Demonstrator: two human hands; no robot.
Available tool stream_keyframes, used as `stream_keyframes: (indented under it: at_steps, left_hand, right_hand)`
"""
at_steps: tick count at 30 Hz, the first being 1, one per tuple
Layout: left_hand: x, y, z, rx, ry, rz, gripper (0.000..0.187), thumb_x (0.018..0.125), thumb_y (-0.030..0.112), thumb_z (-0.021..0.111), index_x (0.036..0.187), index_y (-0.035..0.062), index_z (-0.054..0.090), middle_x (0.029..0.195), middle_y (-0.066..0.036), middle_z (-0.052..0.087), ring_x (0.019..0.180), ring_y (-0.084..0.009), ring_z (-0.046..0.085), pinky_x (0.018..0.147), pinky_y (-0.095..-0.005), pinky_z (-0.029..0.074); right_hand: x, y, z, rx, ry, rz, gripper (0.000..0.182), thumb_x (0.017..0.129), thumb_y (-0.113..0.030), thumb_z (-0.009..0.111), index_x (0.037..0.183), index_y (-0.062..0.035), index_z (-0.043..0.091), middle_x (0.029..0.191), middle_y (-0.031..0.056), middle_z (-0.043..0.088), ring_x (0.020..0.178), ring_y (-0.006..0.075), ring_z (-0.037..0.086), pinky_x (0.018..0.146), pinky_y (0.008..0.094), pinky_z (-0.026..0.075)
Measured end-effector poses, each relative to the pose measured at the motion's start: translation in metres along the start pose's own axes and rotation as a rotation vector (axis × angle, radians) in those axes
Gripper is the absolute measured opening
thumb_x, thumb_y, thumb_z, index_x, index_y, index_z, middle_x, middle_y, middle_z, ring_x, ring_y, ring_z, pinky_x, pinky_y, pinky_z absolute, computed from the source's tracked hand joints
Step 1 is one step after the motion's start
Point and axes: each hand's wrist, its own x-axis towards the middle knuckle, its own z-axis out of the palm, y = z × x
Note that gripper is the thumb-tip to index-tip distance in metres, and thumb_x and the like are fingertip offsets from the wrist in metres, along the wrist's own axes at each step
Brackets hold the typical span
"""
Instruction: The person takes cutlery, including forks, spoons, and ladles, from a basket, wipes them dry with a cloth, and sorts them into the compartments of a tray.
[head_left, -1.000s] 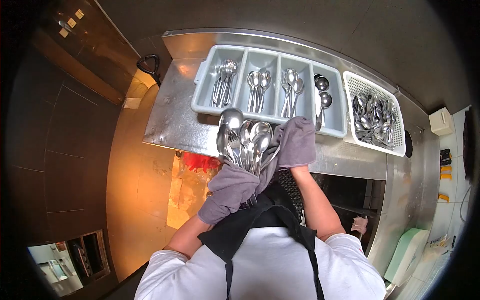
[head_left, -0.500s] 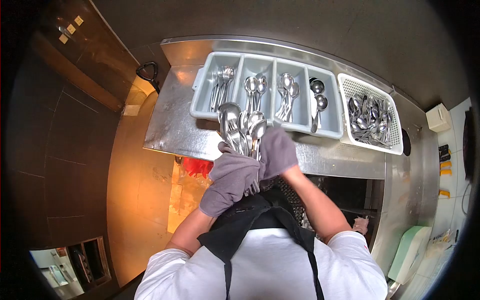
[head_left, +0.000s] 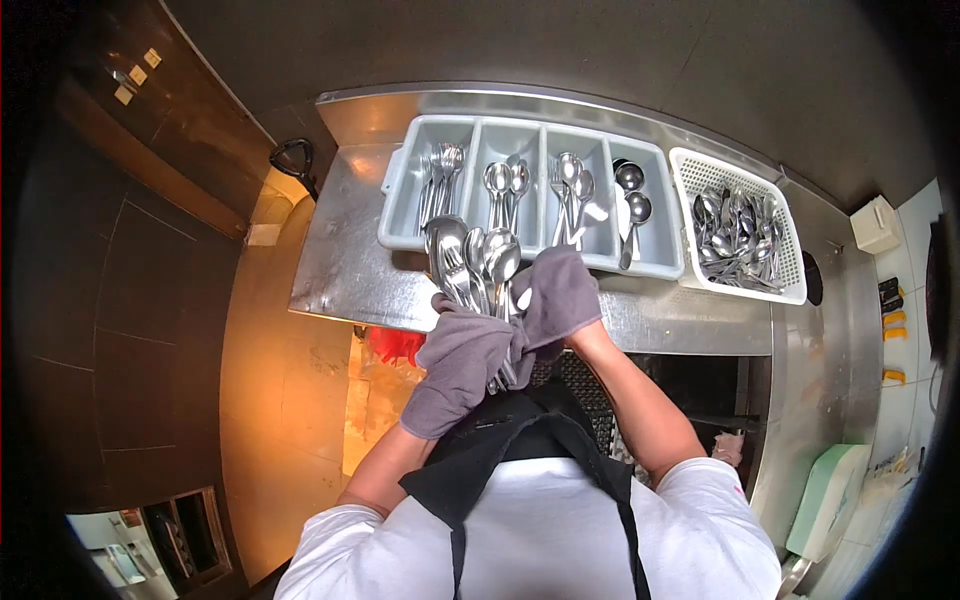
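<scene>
My left hand [head_left: 465, 345], covered by a grey cloth, grips a bundle of spoons and forks [head_left: 472, 265] with their heads pointing up and away from me. Handle ends poke out below that hand. Grey cloth [head_left: 562, 285] also wraps my right hand [head_left: 560, 310], which is closed against the right side of the bundle. A small shiny piece of cutlery shows at the cloth's edge; the fingers themselves are hidden. Just beyond the bundle stands a grey cutlery tray [head_left: 400, 232] with forks [head_left: 447, 165], spoons [head_left: 505, 185] and ladles [head_left: 634, 208] in separate compartments.
A white perforated basket [head_left: 790, 225] of mixed cutlery sits right of the tray on the steel counter [head_left: 345, 270]. A black handle [head_left: 293, 158] rises at the counter's left end. Something red [head_left: 395, 345] lies below the counter's front edge. A pale green-and-white box [head_left: 828, 495] is at the lower right.
My right hand in the cloth has shifted slightly up and right, and a small shiny piece now shows at its edge. The bundle stays in my left hand, slightly turned.
</scene>
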Motion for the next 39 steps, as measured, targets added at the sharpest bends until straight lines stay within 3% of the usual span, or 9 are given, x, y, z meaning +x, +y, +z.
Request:
stream_keyframes:
  at_steps: [2, 4, 8, 14, 17, 23, 26, 34, 39]
  left_hand:
    - [0.025, 0.019, -0.001, 0.198, -0.179, -0.074, 0.023, 0.085, 0.011, 0.060, 0.107, 0.0057, 0.066, 0.107, -0.013, 0.065, 0.105, -0.0272, 0.060, 0.092, -0.0377, 0.048]
    - [0.066, 0.051, -0.014, 0.685, -0.646, -0.257, 0.024, 0.087, 0.008, 0.057, 0.109, 0.0053, 0.066, 0.107, -0.014, 0.064, 0.104, -0.0311, 0.059, 0.092, -0.0407, 0.046]
    - [0.030, 0.011, -0.010, 0.139, -0.168, 0.051, 0.021, 0.083, 0.006, 0.061, 0.103, 0.0057, 0.066, 0.103, -0.012, 0.064, 0.099, -0.0295, 0.060, 0.090, -0.0396, 0.047]
    - [0.017, -0.005, -0.011, -0.148, -0.012, 0.305, 0.017, 0.077, 0.005, 0.065, 0.093, 0.0060, 0.065, 0.097, -0.011, 0.065, 0.091, -0.0273, 0.061, 0.085, -0.0379, 0.048]
    - [0.021, -0.001, -0.014, -0.227, -0.009, 0.297, 0.015, 0.076, 0.004, 0.066, 0.091, 0.0052, 0.065, 0.094, -0.011, 0.065, 0.088, -0.0268, 0.062, 0.082, -0.0369, 0.049]
    - [0.029, 0.007, -0.019, -0.339, 0.015, 0.283, 0.012, 0.073, 0.004, 0.067, 0.085, 0.0036, 0.066, 0.086, -0.011, 0.066, 0.080, -0.0257, 0.064, 0.076, -0.0348, 0.051]
    - [0.031, 0.011, -0.021, -0.382, 0.027, 0.277, 0.011, 0.072, 0.004, 0.068, 0.082, 0.0028, 0.066, 0.083, -0.012, 0.066, 0.076, -0.0252, 0.066, 0.072, -0.0337, 0.052]
    - [0.030, 0.020, -0.026, -0.460, 0.052, 0.248, 0.008, 0.068, 0.003, 0.070, 0.075, 0.0006, 0.067, 0.073, -0.012, 0.068, 0.066, -0.0238, 0.068, 0.064, -0.0309, 0.055]
    - [0.028, 0.015, -0.024, -0.382, 0.060, 0.286, 0.008, 0.067, 0.004, 0.071, 0.075, 0.0016, 0.068, 0.073, -0.011, 0.068, 0.067, -0.0239, 0.069, 0.065, -0.0317, 0.055]
  right_hand:
    - [0.002, -0.021, -0.001, -0.449, 0.001, 0.083, 0.020, 0.065, -0.022, 0.063, 0.072, -0.0039, 0.065, 0.063, 0.0121, 0.060, 0.053, 0.0279, 0.061, 0.042, 0.0455, 0.041]
    - [-0.014, -0.005, 0.031, 0.071, 0.030, -0.009, 0.020, 0.065, -0.024, 0.064, 0.077, -0.0070, 0.063, 0.078, 0.0139, 0.060, 0.072, 0.0280, 0.056, 0.063, 0.0409, 0.047]
    - [0.006, 0.024, 0.014, 0.345, -0.140, -0.064, 0.032, 0.064, -0.026, 0.063, 0.082, 0.0004, 0.064, 0.080, 0.0202, 0.061, 0.076, 0.0313, 0.062, 0.061, 0.0388, 0.049]
    - [0.026, 0.002, -0.047, -0.043, -0.626, -0.056, 0.052, 0.069, -0.030, 0.071, 0.097, 0.0133, 0.061, 0.104, 0.0308, 0.058, 0.097, 0.0370, 0.057, 0.081, 0.0359, 0.049]
    - [0.020, -0.008, -0.041, -0.026, -0.099, -0.124, 0.040, 0.074, -0.021, 0.065, 0.095, 0.0134, 0.063, 0.103, 0.0298, 0.061, 0.101, 0.0397, 0.057, 0.094, 0.0410, 0.045]
    - [0.016, 0.004, -0.015, 0.392, 0.267, 0.041, 0.018, 0.077, -0.014, 0.058, 0.093, -0.0127, 0.066, 0.101, 0.0087, 0.064, 0.101, 0.0279, 0.058, 0.096, 0.0373, 0.043]
    - [0.011, 0.020, 0.048, 0.191, 0.410, 0.110, 0.019, 0.078, -0.014, 0.057, 0.094, -0.0126, 0.067, 0.098, 0.0092, 0.064, 0.098, 0.0286, 0.059, 0.093, 0.0362, 0.044]
    - [0.023, 0.033, 0.003, 0.409, 0.097, -0.128, 0.024, 0.077, -0.021, 0.060, 0.097, -0.0092, 0.066, 0.101, 0.0081, 0.065, 0.103, 0.0235, 0.058, 0.091, 0.0329, 0.045]
    - [0.007, 0.041, 0.063, 0.316, 0.346, 0.250, 0.029, 0.076, -0.024, 0.061, 0.100, -0.0085, 0.068, 0.104, 0.0072, 0.066, 0.104, 0.0222, 0.059, 0.094, 0.0334, 0.045]
